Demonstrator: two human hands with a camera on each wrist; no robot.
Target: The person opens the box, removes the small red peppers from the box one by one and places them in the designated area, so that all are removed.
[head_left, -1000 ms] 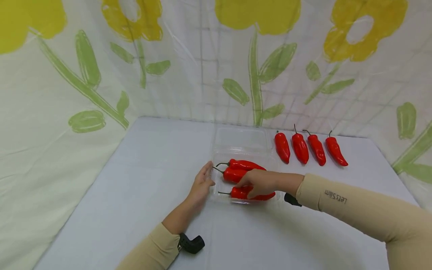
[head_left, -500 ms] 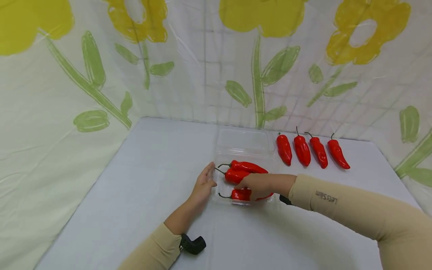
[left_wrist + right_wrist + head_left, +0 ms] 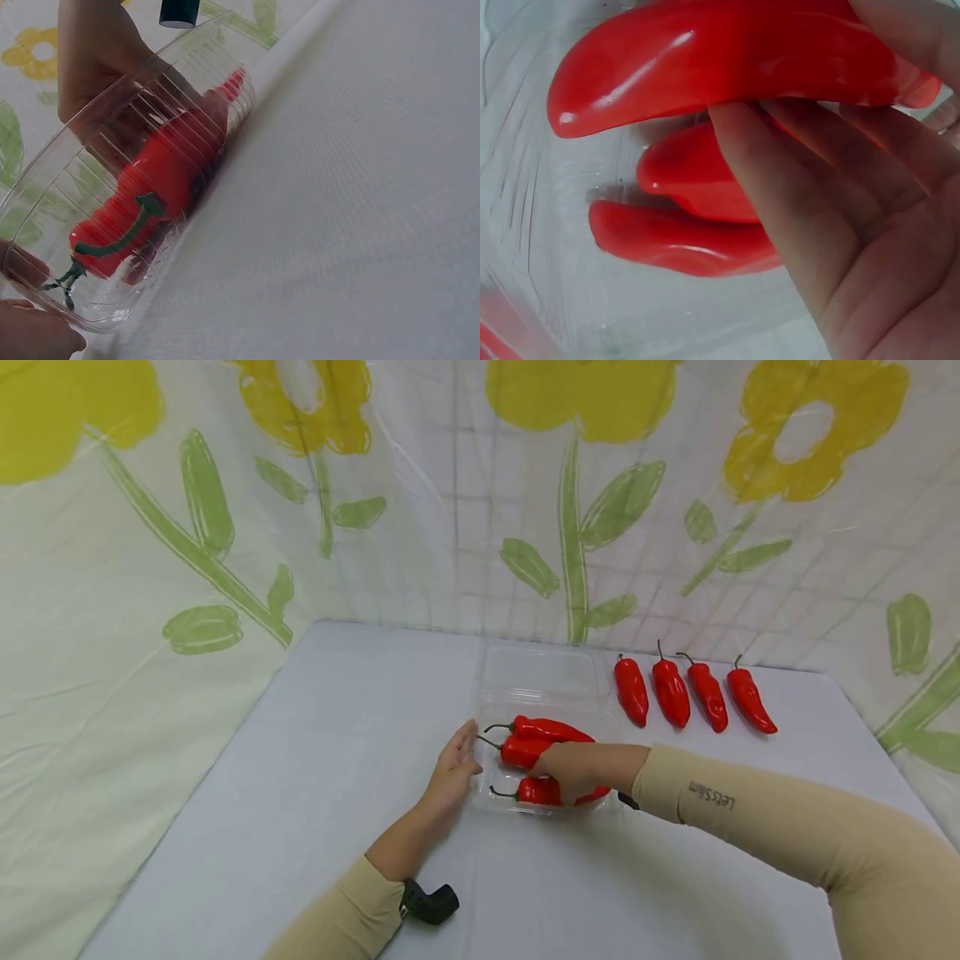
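Observation:
A clear plastic clamshell box [image 3: 491, 774] lies with its lid [image 3: 540, 670] folded back, away from me. My left hand [image 3: 448, 772] rests against the box's left side, fingers extended along the wall and thumb at the near part. Inside, my right hand [image 3: 572, 770] holds a red pepper [image 3: 538, 791] near the front wall, its green stem pointing left. The right wrist view has this pepper [image 3: 667, 64] between the thumb above and fingers [image 3: 772, 172] below. Two more red peppers [image 3: 551, 728] [image 3: 519, 751] lie side by side behind it, partly hidden by my hand.
Several red peppers [image 3: 671, 695] stand in a row at the back right of the white table [image 3: 337, 710], stems toward the back. A flower-printed curtain [image 3: 420, 527] hangs behind the table. Black cameras [image 3: 431, 903] are strapped to the wrists.
My right hand has lowered slightly and shifted a little left with the pepper in the box's front part. My left hand stays at the box's side. The view has shifted slightly.

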